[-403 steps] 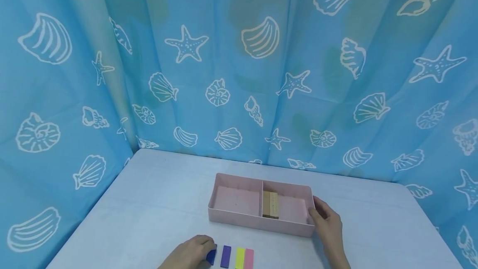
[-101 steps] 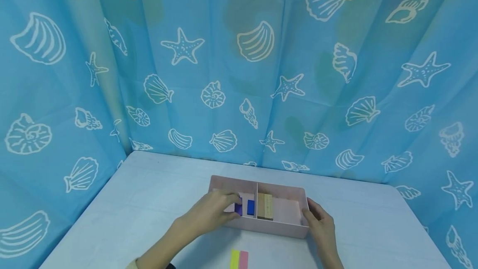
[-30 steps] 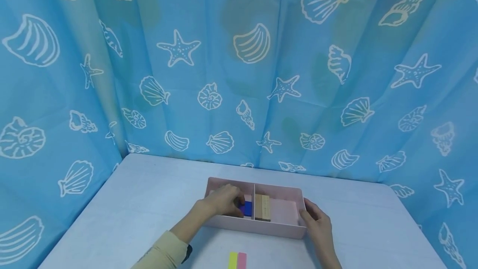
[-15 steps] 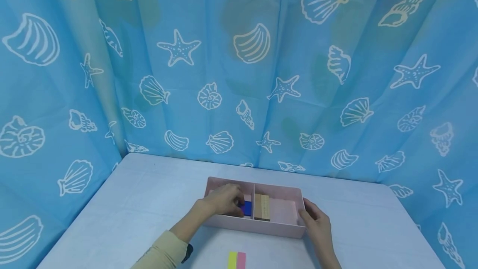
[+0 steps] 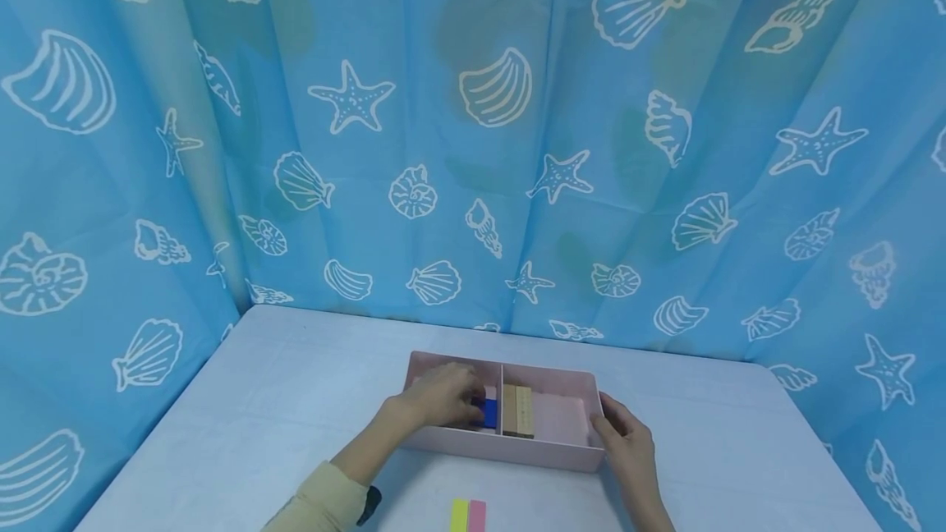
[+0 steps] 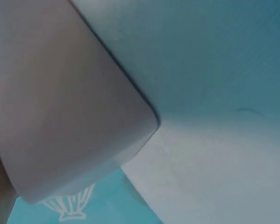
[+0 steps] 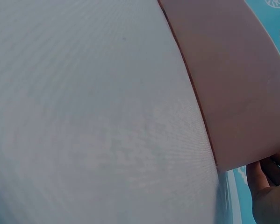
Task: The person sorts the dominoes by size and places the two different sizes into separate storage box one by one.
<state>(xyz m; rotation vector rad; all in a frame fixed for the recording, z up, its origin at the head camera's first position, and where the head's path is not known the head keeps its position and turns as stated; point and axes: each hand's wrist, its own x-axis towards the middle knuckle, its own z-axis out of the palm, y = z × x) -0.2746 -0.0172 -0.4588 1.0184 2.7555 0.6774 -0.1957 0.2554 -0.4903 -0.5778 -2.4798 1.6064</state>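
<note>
In the head view, a pink two-compartment box [image 5: 517, 448] lies on the table. My left hand [image 5: 443, 394] reaches into its left compartment, thumb and fingers curled at a purple block that they mostly hide. Right beside the fingertips a blue block [image 5: 490, 413] lies near the divider. My right hand [image 5: 628, 437] grips the box's right end wall, thumb at the rim and fingers outside. Two wooden blocks [image 5: 518, 411] stand side by side against the divider in the right compartment. The left wrist view has only the box's outer wall [image 6: 74, 102] large; the fingertips are out of sight there.
A yellow block [image 5: 459, 515] and a pink block [image 5: 477, 515] lie side by side on the white table [image 5: 310, 401], in front of the box. Behind the table hangs a blue curtain [image 5: 443, 130] with shell drawings.
From the table, the blue and purple blocks have come into the left compartment with my left hand. Over the last second that hand barely shifts. My right hand keeps its grip on the box.
</note>
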